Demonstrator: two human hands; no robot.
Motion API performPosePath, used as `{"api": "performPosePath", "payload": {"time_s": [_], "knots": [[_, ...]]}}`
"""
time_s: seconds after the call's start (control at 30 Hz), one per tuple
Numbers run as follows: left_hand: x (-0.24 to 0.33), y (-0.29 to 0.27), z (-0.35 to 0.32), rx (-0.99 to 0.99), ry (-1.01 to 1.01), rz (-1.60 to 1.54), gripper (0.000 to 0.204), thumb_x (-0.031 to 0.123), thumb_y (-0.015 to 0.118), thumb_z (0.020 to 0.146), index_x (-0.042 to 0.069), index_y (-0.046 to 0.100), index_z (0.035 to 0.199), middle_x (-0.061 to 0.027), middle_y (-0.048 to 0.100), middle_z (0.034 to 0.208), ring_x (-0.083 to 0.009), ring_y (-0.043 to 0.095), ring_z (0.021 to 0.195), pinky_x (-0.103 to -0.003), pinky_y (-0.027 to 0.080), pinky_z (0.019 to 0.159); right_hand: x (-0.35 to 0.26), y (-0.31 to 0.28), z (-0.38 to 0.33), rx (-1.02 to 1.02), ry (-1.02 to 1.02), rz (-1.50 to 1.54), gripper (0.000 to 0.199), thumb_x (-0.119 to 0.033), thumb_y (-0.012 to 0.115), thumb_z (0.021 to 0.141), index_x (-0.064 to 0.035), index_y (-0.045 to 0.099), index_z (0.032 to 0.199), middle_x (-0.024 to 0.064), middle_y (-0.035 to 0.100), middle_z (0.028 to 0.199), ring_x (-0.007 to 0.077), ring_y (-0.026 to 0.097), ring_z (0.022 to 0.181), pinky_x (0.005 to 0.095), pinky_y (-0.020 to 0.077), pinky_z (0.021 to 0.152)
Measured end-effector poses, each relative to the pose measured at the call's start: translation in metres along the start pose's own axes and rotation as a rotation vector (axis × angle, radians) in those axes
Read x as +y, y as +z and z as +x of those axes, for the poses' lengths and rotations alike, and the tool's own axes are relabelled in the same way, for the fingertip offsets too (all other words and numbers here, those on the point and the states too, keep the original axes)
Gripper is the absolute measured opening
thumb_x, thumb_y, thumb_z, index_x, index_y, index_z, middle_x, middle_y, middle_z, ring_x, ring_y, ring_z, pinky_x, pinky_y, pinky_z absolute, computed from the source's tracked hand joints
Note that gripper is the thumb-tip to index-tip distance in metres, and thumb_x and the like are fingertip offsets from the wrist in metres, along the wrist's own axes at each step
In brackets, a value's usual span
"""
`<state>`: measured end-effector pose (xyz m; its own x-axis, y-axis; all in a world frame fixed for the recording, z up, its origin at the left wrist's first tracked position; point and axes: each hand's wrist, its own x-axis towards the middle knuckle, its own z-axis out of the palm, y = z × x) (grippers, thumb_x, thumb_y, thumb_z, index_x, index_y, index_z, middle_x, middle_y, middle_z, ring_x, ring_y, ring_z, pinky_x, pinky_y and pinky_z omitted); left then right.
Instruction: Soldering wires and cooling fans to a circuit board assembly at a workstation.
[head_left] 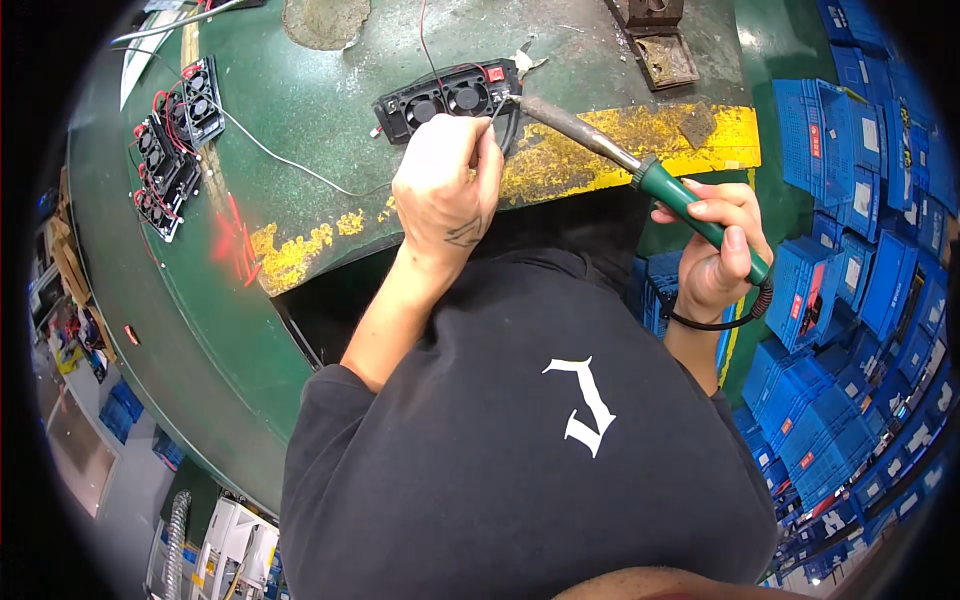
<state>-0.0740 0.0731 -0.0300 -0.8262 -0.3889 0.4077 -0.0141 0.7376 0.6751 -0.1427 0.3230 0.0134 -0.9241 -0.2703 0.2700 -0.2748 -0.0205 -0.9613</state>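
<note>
Green-handled soldering iron [700, 215] gripped firm in my right hand [715, 255], fingers wrapped round the handle, its metal shaft reaching up and left so the tip meets the right end of the black twin-fan unit [450, 98], close by its small red switch. My left hand [447, 180] sits just below the unit, fingertips pinched shut on a thin strand, solder wire by the look of it, though too fine to be certain, fed up toward the same spot. Unit lies flat on the green bench [300, 120], near the worn yellow stripe [620, 135], a red lead and a pale lead trailing from it. Judging by this: joint at the switch end is under way, not finished; iron and strand both at the work. Off to my left, a small stack of like fan units [170, 145] with red wires lies well apart; cannot tell whether those are done or waiting. Blue crates [860, 300] piled at my right
</note>
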Motion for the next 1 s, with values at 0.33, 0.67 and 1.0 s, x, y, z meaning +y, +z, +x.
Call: {"api": "performPosePath", "payload": {"time_s": [0.33, 0.67, 1.0], "knots": [[-0.0018, 0.0009, -0.0009, 0.002, -0.008, -0.013, 0.01, -0.001, 0.072, 0.082, 0.001, 0.067, 0.09, -0.0122, 0.062, 0.076, -0.0302, 0.062, 0.07, -0.038, 0.051, 0.067, -0.0006, -0.0001, -0.0005, 0.004, 0.008, 0.011, 0.045, -0.029, 0.048, 0.096, 0.0106, 0.066, 0.088, 0.0232, 0.06, 0.101, 0.0385, 0.071, 0.079, 0.0453, 0.0665, 0.064], [-0.0014, 0.0005, -0.0012, -0.001, -0.009, -0.015, 0.011, -0.001, 0.072, 0.082, 0.001, 0.067, 0.091, -0.0127, 0.062, 0.077, -0.0305, 0.063, 0.071, -0.038, 0.052, 0.067, 0.0006, 0.0009, 0.0007, -0.008, 0.007, 0.008, 0.045, -0.03, 0.048, 0.097, 0.0105, 0.067, 0.089, 0.0228, 0.06, 0.1, 0.0381, 0.071, 0.079, 0.0453, 0.0665, 0.064], [-0.0019, 0.0014, -0.0016, -0.011, -0.016, -0.017, 0.01, -0.001, 0.072, 0.082, 0.002, 0.067, 0.09, -0.0124, 0.061, 0.076, -0.0304, 0.062, 0.071, -0.038, 0.051, 0.067, -0.0028, 0.0032, 0.0, 0.008, 0.005, -0.022, 0.047, -0.032, 0.048, 0.097, 0.0102, 0.067, 0.086, 0.0227, 0.06, 0.099, 0.0385, 0.071, 0.077, 0.0448, 0.066, 0.062]]}}
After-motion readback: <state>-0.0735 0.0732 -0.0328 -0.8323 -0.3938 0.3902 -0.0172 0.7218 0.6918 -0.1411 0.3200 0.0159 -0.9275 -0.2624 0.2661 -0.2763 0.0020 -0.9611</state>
